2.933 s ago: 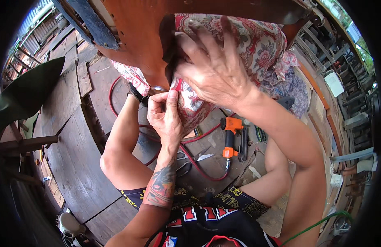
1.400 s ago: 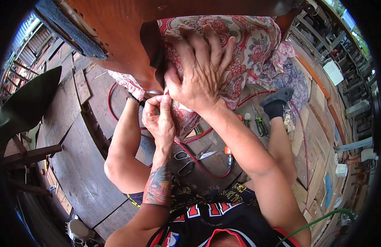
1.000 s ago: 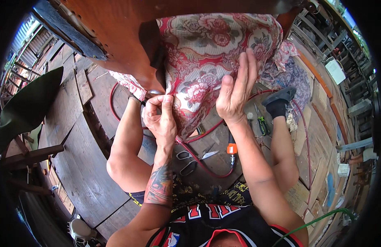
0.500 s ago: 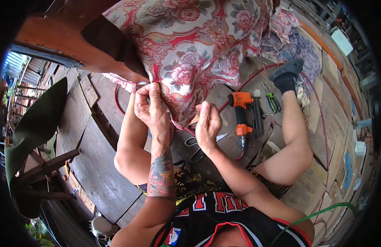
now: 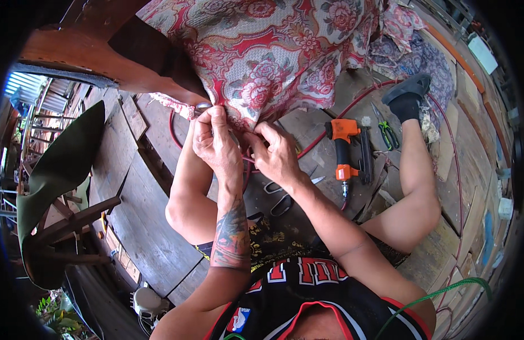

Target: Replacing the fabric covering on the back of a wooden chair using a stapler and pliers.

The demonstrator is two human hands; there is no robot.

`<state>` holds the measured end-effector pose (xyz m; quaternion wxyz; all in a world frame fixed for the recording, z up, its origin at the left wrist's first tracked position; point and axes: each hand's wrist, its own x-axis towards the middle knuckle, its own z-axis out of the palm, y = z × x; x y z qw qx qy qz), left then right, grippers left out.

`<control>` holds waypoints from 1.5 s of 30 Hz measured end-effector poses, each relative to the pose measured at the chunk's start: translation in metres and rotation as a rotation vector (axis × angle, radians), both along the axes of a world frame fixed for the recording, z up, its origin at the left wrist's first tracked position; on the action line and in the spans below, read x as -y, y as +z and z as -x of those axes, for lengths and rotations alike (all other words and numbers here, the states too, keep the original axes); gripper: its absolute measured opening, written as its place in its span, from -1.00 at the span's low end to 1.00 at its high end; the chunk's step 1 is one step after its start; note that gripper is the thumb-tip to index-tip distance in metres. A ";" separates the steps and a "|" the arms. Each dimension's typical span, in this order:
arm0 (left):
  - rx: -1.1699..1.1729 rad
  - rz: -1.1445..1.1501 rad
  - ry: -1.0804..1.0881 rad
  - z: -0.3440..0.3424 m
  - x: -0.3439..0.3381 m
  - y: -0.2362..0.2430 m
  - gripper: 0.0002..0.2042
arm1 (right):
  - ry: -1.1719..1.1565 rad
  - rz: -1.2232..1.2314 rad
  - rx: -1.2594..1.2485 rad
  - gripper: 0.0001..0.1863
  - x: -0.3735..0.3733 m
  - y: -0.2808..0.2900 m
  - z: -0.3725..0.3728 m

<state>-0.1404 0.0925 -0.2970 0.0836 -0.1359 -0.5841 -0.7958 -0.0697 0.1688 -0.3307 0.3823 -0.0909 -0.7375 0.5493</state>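
Note:
Floral upholstery fabric (image 5: 284,62) in red, cream and grey hangs over a brown wooden furniture frame (image 5: 97,59). My left hand (image 5: 217,141) is closed in a pinch on the fabric's edge, close against the wood's lower corner. Just to its right, my right hand (image 5: 276,158) has its fingers curled round the fabric's bottom edge. The folds between both hands are partly hidden by the fingers. A small shiny round piece (image 5: 203,105) shows beside my left fingertips. Below my right hand, scissors (image 5: 281,204) lie on the floor, partly covered by my forearm.
An orange and black air stapler (image 5: 343,148) lies to the right, joined to a red hose (image 5: 451,170) that loops over the plank floor (image 5: 134,209). Green-handled pliers (image 5: 388,135) lie beside it. A dark green seat piece (image 5: 63,153) stands at left. A green cord (image 5: 443,290) crosses lower right.
My right hand has moved up and left from beside the fabric and closed on its lower edge. The left hand keeps its pinch. The whole view has shifted slightly.

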 end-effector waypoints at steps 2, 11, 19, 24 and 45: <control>-0.007 0.060 0.022 -0.002 0.000 0.003 -0.85 | -0.011 -0.112 0.051 -0.93 -0.003 0.002 0.002; -0.028 -0.080 0.052 0.000 -0.008 0.002 -0.86 | 0.044 -0.284 0.191 -0.95 -0.016 0.025 -0.001; -0.032 -0.091 0.065 0.005 -0.005 0.002 -0.87 | -0.142 -1.558 -0.355 -0.58 -0.117 0.158 0.013; -0.035 -0.043 0.083 0.008 -0.004 -0.003 -0.86 | 0.371 -1.884 -0.370 -0.50 -0.128 0.196 0.063; 0.347 -0.357 -0.076 -0.025 -0.015 0.021 -0.81 | 0.250 -1.605 -0.289 -0.78 -0.089 0.181 0.077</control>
